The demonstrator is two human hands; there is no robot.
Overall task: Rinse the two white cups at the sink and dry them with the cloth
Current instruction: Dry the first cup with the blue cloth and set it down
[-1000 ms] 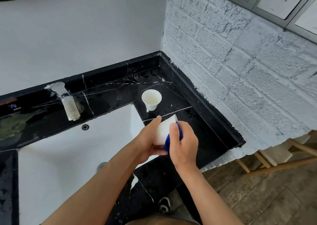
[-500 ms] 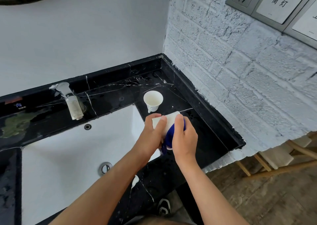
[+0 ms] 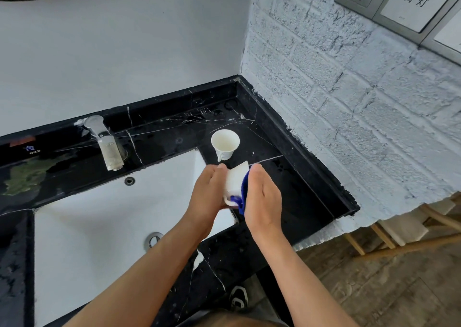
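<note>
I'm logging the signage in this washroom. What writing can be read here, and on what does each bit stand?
"筒灯": on the white wall switch plate.
"冷" above "COLD": on the black counter, left of the tap.
Small grey print low on that switch plate: too small to read.

cup in the hands [image 3: 235,181]: white
cup on the counter [image 3: 225,143]: white, creamy inside
cloth [image 3: 244,192]: bright blue
counter [image 3: 294,184]: black with thin white lines like cracks
sink [image 3: 99,217]: white
tap [image 3: 107,143]: silver grey
brick wall [image 3: 349,102]: white paint with dark gaps
floor [image 3: 399,289]: brown wood
</note>
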